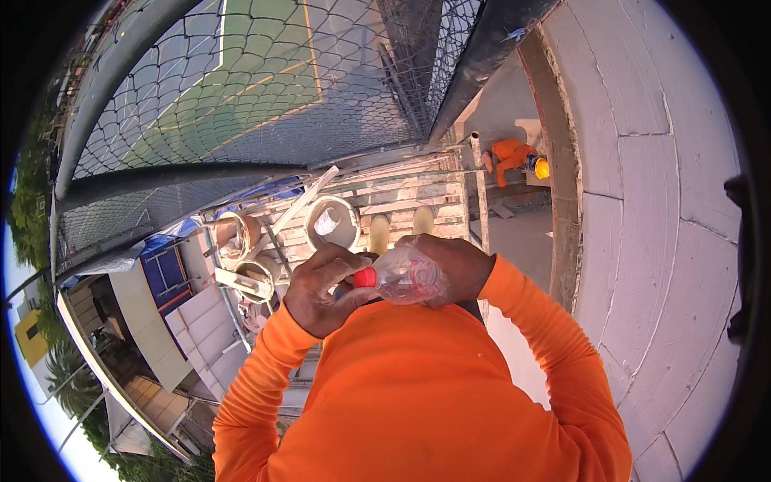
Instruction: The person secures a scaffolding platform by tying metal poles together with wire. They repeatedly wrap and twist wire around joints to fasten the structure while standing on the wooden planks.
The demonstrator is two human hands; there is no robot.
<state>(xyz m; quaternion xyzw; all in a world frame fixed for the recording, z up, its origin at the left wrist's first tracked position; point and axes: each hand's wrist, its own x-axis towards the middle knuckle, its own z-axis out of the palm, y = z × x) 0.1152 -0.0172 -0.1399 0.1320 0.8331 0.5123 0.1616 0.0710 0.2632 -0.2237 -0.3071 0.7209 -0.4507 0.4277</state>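
A clear plastic bottle (399, 277) lies sideways between my two hands in front of my orange shirt, its red cap (365, 277) toward the left. My left hand (323, 289) has its thumb and fingers closed around the cap. Wrapped round the bottle's body is my right hand (454, 269), its fingers partly hidden behind the plastic. Whether the cap is loose or tight, I cannot tell.
Below me is a plank platform (401, 189) with several buckets, one a round bucket (332, 223). A chain-link fence (233, 88) stands ahead, a block wall (642, 185) at right. A person in orange with a yellow helmet (541, 168) crouches lower down.
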